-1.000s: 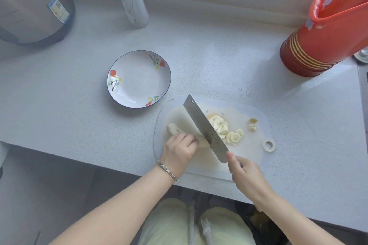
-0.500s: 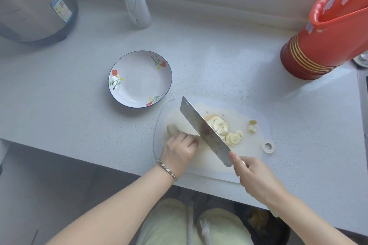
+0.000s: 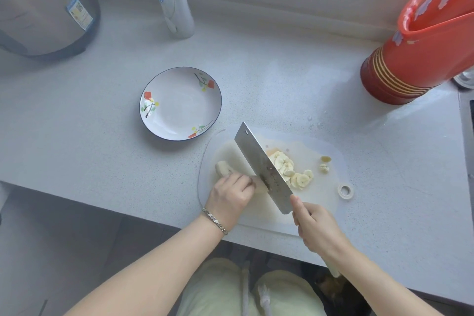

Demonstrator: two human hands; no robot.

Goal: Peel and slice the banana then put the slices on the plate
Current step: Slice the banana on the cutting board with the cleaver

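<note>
Steel cleaver (image 3: 261, 164) in R hand (image 3: 315, 223); L hand (image 3: 230, 195) holds banana (image 3: 222, 168).

Soft, hazy daylight pours in from top right, glare washing the countertop (image 3: 282, 72), edges bending with wide-angle distortion, corners slightly blurred.

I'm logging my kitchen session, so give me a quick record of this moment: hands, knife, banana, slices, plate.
Left hand: holds the banana stub on the cutting board
Right hand: grips the cleaver, blade beside the left fingertips
Slices: piled on the board, right of the blade
Plate: holds no slices, beside the board
Stage: slicing, nothing plated
</note>
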